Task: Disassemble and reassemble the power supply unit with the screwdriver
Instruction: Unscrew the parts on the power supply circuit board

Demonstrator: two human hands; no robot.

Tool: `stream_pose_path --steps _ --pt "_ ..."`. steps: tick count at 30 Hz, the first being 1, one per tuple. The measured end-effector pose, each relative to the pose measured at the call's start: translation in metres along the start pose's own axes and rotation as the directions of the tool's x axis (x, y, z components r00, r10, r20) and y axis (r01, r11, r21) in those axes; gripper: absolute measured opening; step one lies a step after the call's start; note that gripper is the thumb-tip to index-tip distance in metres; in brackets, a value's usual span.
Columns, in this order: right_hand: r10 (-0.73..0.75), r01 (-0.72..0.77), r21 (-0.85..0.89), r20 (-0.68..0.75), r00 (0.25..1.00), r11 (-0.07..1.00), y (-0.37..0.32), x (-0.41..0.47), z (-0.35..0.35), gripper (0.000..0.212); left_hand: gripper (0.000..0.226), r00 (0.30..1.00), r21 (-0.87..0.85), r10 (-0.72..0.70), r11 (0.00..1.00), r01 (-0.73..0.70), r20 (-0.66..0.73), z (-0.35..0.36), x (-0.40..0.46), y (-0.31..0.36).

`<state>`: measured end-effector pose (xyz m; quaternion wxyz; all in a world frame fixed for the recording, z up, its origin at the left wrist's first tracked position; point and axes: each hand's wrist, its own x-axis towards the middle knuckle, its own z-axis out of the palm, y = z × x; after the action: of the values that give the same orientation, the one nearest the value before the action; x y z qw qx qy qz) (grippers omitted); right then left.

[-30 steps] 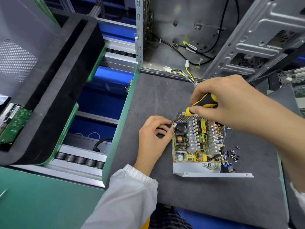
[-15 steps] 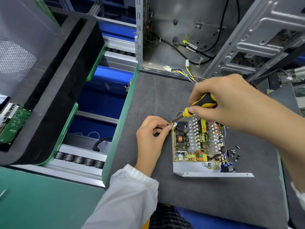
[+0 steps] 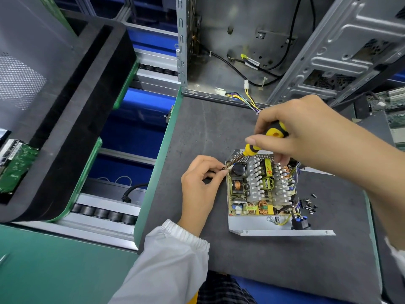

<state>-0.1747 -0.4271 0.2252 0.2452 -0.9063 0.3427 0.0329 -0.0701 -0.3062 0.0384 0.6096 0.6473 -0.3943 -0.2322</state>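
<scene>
**Screwdriver tip at the corner of the opened supply**

A dark grey mat covers the bench, with an open computer case standing at its far edge. The power supply unit lies on the mat without its cover, board and heatsinks exposed. The right hand grips the yellow-and-black screwdriver, fingers curled round the handle. Its tip reaches the unit's far-left corner, where the left hand pinches thumb and forefinger at the tip. Loose screws lie just beside the unit's right edge.
</scene>
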Motion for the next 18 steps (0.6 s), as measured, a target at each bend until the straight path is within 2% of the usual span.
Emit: stream_pose_path --steps 8,12,18 --pt "0.042 -0.040 0.053 -0.052 0.998 0.998 -0.0003 -0.0002 0.0006 0.030 0.014 0.998 -0.107 -0.059 0.993 0.056 -0.019 -0.0028 0.0000 0.0010" --pt "0.018 -0.017 0.056 -0.017 1.000 0.998 0.0005 -0.0001 -0.0028 0.024 0.024 0.997 -0.140 -0.065 0.988 0.060 -0.030 -0.0041 0.0009 0.0010" --pt "-0.032 0.030 0.047 0.062 0.998 0.998 0.0042 -0.0008 -0.0085 0.012 0.026 0.997 -0.138 -0.064 0.989 0.059 -0.032 -0.0036 0.0004 -0.0006"
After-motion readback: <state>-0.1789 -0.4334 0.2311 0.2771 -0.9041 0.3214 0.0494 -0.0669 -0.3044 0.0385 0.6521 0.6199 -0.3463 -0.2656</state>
